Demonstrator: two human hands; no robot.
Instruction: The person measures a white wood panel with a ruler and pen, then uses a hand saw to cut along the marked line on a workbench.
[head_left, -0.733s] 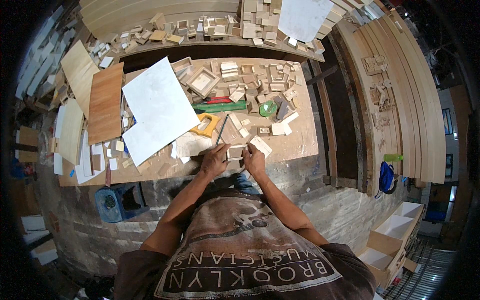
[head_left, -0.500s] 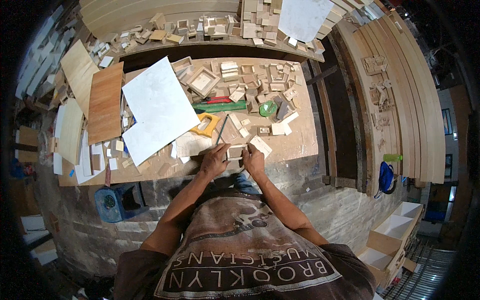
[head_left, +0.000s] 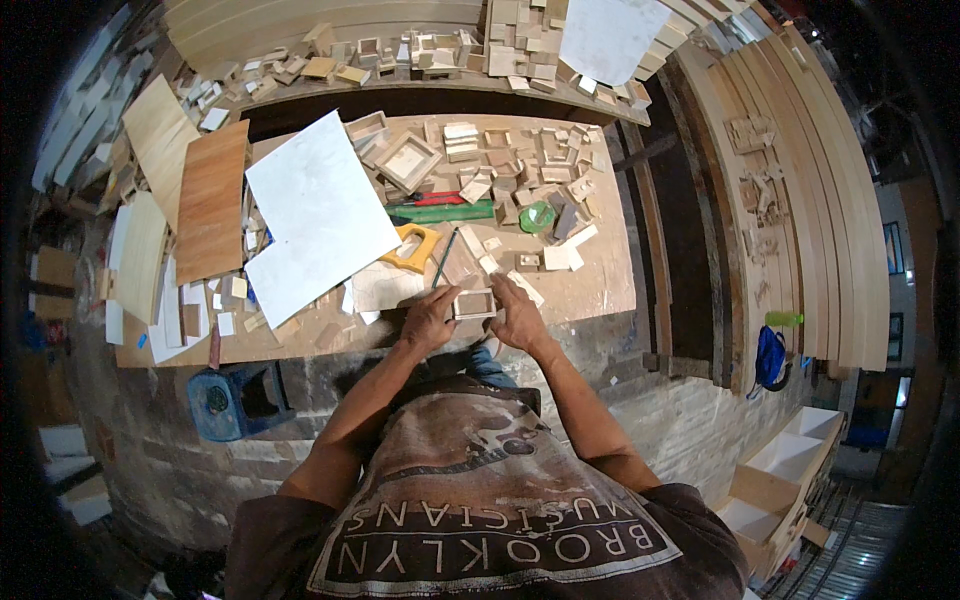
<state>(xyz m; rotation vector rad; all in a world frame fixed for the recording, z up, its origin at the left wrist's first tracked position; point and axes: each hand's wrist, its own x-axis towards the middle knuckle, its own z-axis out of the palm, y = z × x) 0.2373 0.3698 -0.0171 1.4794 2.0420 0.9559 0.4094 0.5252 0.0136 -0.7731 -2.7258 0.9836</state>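
Note:
My left hand [head_left: 427, 315] is closed on the left end of a small open wooden box [head_left: 474, 302] near the bench's front edge. At the box's right end is my right hand [head_left: 517, 315], its bent fingers gripping that side and reaching up past the rim. A thin dark rod [head_left: 443, 255] lies just above my left fingers, beside a yellow-handled saw [head_left: 418, 254]. Small pale wood pieces [head_left: 527, 288] lie beyond my right fingers.
A large white sheet [head_left: 310, 200] and plywood boards [head_left: 208, 205] cover the bench's left part. Wooden boxes and blocks crowd its back [head_left: 408, 163]. A blue stool [head_left: 222, 400] stands below at left. Long planks [head_left: 820, 190] and a drawer unit [head_left: 770, 500] are at right.
My right hand has shifted slightly rightward and its fingers have moved further forward along the box's side. More of the box shows between my hands. My left hand has barely moved.

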